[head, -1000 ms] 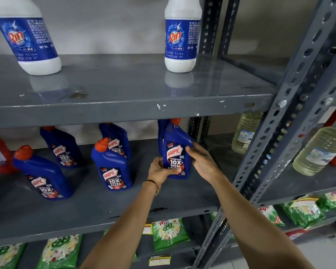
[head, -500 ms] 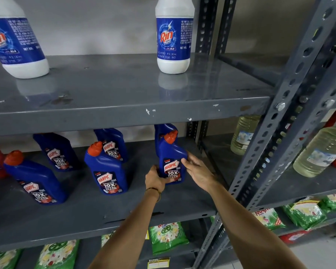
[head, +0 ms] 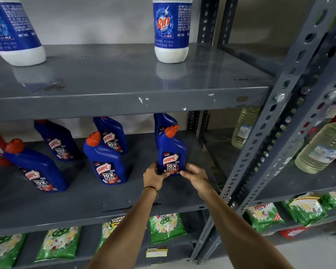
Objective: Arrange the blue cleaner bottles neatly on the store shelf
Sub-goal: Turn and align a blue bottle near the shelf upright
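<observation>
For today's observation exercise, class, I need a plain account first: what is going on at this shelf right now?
A person is arranging blue cleaner bottles on the middle shelf of a grey metal rack. Both hands grip the base of the front right bottle, the left hand on one side and the right hand on the other, with the bottle upright and its label facing out. Another bottle stands right behind it. Four more blue bottles stand further left in two loose rows. Two white bottles sit on the shelf above.

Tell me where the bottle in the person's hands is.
The held blue bottle stands on the middle shelf toward its right end, directly before another blue bottle, between left hand and right hand.
</observation>
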A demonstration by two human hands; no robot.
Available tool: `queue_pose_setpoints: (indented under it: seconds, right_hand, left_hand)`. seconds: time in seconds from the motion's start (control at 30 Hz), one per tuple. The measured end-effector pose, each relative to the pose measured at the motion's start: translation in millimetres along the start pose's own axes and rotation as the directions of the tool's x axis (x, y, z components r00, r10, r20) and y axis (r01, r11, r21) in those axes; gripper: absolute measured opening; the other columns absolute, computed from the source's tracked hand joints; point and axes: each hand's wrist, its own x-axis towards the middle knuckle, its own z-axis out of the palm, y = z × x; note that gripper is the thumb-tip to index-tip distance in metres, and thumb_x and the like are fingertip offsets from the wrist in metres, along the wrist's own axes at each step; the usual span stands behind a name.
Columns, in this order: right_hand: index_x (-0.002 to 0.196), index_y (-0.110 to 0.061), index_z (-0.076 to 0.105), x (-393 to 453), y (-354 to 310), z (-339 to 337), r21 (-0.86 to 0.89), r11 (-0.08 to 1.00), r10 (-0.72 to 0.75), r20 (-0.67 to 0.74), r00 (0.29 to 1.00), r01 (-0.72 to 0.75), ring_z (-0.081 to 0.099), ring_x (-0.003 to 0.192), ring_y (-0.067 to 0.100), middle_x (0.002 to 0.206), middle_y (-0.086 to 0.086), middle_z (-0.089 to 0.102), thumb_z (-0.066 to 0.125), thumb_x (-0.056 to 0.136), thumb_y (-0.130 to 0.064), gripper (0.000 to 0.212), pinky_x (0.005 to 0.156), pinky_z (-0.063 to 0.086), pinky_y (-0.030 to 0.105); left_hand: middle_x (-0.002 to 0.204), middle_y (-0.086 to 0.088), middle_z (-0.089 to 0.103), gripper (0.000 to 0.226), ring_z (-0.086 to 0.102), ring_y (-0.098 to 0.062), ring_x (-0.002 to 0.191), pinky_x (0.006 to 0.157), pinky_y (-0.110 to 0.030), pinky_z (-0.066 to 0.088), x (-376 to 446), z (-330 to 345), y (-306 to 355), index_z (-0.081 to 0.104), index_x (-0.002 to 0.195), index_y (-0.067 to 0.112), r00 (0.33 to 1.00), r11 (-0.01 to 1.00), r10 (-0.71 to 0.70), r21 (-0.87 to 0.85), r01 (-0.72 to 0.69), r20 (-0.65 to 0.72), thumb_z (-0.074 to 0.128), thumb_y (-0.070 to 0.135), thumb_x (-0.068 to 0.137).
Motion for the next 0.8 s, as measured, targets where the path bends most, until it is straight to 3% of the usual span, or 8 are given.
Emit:
queue_pose_setpoints:
  seconds: [0.1, 0.17, 0.3, 0.43, 0.63, 0.8]
  right_hand:
    - [0.12, 0.003, 0.057, 1.0, 2.5, 5.0, -0.068, 0.998, -0.002, -0.053, 0.999, -0.002, 0.061, 0.108, 0.028, 0.12, 0.021, 0.064, 0.063, 0.082, 0.0, 0.038, 0.097, 0.049, 0.039]
    - [0.12, 0.001, 0.058, 2.1, 3.5, 7.3, -0.126, 0.992, -0.011, -0.076, 0.997, 0.002, 0.061, 0.112, 0.028, 0.119, 0.019, 0.065, 0.063, 0.084, -0.006, 0.037, 0.099, 0.047, 0.037]
    - [0.124, -0.003, 0.057, 5.2, 3.3, 7.5, -0.237, 0.971, -0.001, -0.125, 0.992, -0.029, 0.06, 0.11, 0.019, 0.121, 0.015, 0.065, 0.062, 0.086, -0.017, 0.04, 0.092, 0.044, 0.023]
    - [0.125, -0.003, 0.056, 4.2, 1.0, 8.5, -0.268, 0.962, 0.003, -0.149, 0.989, -0.044, 0.059, 0.114, 0.024, 0.124, 0.016, 0.064, 0.062, 0.087, -0.018, 0.041, 0.097, 0.044, 0.029]
    - [0.124, -0.006, 0.057, -9.4, 5.3, 5.5, -0.278, 0.959, 0.015, -0.151, 0.988, -0.056, 0.059, 0.113, 0.022, 0.123, 0.014, 0.064, 0.062, 0.086, -0.022, 0.041, 0.097, 0.045, 0.028]
    - [0.123, -0.004, 0.057, -31.8, 7.3, 1.5, -0.263, 0.963, 0.029, -0.097, 0.995, -0.054, 0.059, 0.113, 0.024, 0.124, 0.016, 0.063, 0.06, 0.088, -0.019, 0.039, 0.097, 0.047, 0.033]
  left_hand:
    - [0.106, -0.015, 0.069, 0.039, 0.063, -0.027, 0.1, 0.091, -0.039, 0.051, -2.8, 0.0, -1.9, 0.06, 0.107, 0.003, 1.0, 1.0, -0.026, -0.007, 0.026, -0.008, 0.074, 0.009, 0.071]
    - [0.105, -0.015, 0.07, 0.038, 0.064, -0.027, 0.099, 0.092, -0.04, 0.051, -3.3, 0.5, -3.0, 0.061, 0.105, 0.003, 0.999, 0.999, -0.044, -0.016, 0.043, -0.025, 0.074, 0.009, 0.071]
    - [0.107, -0.014, 0.07, 0.041, 0.064, -0.025, 0.1, 0.094, -0.039, 0.051, -2.8, 0.6, -2.8, 0.061, 0.107, 0.005, 0.996, 0.997, -0.068, -0.025, 0.067, -0.057, 0.076, 0.011, 0.07]
    - [0.109, -0.015, 0.069, 0.043, 0.064, -0.026, 0.101, 0.095, -0.041, 0.05, -4.5, 0.2, -2.5, 0.061, 0.11, 0.005, 0.995, 0.997, -0.075, -0.01, 0.074, -0.072, 0.076, 0.013, 0.07]
    - [0.11, -0.016, 0.069, 0.044, 0.064, -0.025, 0.101, 0.095, -0.04, 0.05, -16.9, -5.0, -5.0, 0.061, 0.11, 0.003, 0.997, 0.998, -0.062, 0.021, 0.063, -0.05, 0.076, 0.013, 0.07]
    - [0.107, -0.017, 0.07, 0.044, 0.065, -0.027, 0.099, 0.094, -0.043, 0.05, -33.6, -9.5, -9.7, 0.062, 0.108, 0.001, 0.998, 0.998, -0.066, 0.021, 0.066, -0.013, 0.077, 0.013, 0.068]
